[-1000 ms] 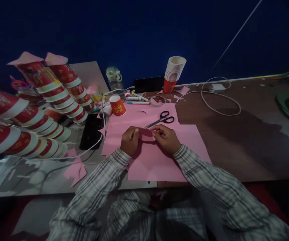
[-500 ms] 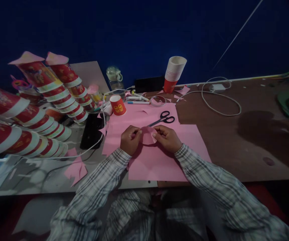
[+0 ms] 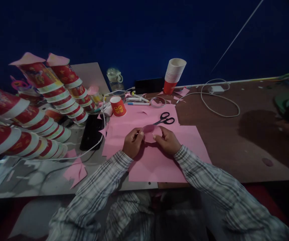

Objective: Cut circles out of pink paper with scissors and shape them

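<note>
A round piece of pink paper [image 3: 150, 134] is held up between my two hands, above larger pink sheets [image 3: 157, 167] on the table. My left hand [image 3: 133, 142] pinches its left edge between thumb and fingers. At the opposite edge my right hand [image 3: 168, 140] grips it, the thumb lying on the near face. Just beyond the paper lie black-handled scissors [image 3: 166, 118], their blades partly hidden behind it. A red paper cup [image 3: 118, 106] stands upside down on the pink sheet, up and left of my hands.
Towers of red and white cups [image 3: 61, 97] with pink cone tops crowd the left side. A black phone [image 3: 92, 132] lies under a white cable. Toward the wall are a stack of cups [image 3: 174, 75], a tape roll [image 3: 158, 102], markers [image 3: 138, 103] and a charger [image 3: 216, 89].
Both hands still hold the pink paper circle. The paper has shifted slightly right and tilted, and my right fingers have moved further behind it.
</note>
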### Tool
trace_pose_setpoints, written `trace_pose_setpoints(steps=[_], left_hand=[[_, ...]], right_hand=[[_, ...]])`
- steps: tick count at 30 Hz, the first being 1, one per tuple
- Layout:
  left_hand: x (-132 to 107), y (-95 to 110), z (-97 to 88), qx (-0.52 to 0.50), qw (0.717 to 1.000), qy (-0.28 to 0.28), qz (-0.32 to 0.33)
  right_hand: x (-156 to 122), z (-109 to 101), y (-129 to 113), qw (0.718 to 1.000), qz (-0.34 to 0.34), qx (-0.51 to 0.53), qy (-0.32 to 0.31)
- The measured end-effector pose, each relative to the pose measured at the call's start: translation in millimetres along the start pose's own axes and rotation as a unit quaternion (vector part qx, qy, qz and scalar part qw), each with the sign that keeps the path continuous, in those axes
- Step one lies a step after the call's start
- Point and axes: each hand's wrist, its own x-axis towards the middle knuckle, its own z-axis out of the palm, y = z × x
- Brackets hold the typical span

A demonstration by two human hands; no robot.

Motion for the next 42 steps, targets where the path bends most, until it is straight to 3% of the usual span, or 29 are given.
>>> trace_pose_setpoints(steps=[3, 7, 11, 14, 17, 23, 26, 29, 32, 35, 38, 42], left_hand=[[-0.1, 1.6, -1.2, 0.006, 1.000, -0.006, 0.014], [3.1, -1.0, -3.6, 0.017, 1.000, 0.013, -0.007], [7.3, -8.0, -3.4, -0.068, 0.995, 0.039, -0.055], [7.6, -8.2, -1.3, -0.147, 0.985, 0.037, -0.087], [4.1, -5.2, 1.8, -0.192, 0.977, 0.013, -0.096], [-0.9, -9.2, 6.5, -0.237, 0.965, -0.048, -0.098], [0.7, -7.4, 2.9, -0.242, 0.963, -0.069, -0.099], [3.9, -0.2, -5.0, -0.214, 0.970, -0.066, -0.093], [9.3, 4.4, -14.0, -0.164, 0.984, -0.009, -0.069], [18.6, 1.1, -24.9, -0.103, 0.990, 0.095, -0.027], [30.1, -6.4, -41.4, -0.061, 0.981, 0.182, 0.003], [45.2, -11.3, -65.6, 0.033, 0.968, 0.249, 0.012]], right_hand=[[1.5, -1.8, 3.8, 1.000, 0.005, 0.015, 0.002], [-0.3, -5.0, 5.8, 0.992, -0.015, 0.100, -0.071], [-0.9, -8.5, 0.3, 0.981, -0.076, 0.120, -0.129], [1.4, -8.7, -5.2, 0.978, -0.077, 0.126, -0.148], [2.7, -3.9, -9.6, 0.977, -0.037, 0.156, -0.142], [2.3, 16.3, -19.3, 0.970, 0.114, 0.195, -0.091], [8.6, 21.5, -20.1, 0.950, 0.153, 0.270, -0.037], [20.6, 19.6, -14.8, 0.922, 0.148, 0.358, 0.021], [33.5, 12.9, -8.1, 0.902, 0.140, 0.408, 0.028], [41.5, 4.3, -3.6, 0.851, 0.158, 0.497, 0.059], [43.9, -5.4, 0.7, 0.803, 0.171, 0.564, 0.086], [43.7, -17.1, 8.5, 0.773, 0.166, 0.608, 0.077]])
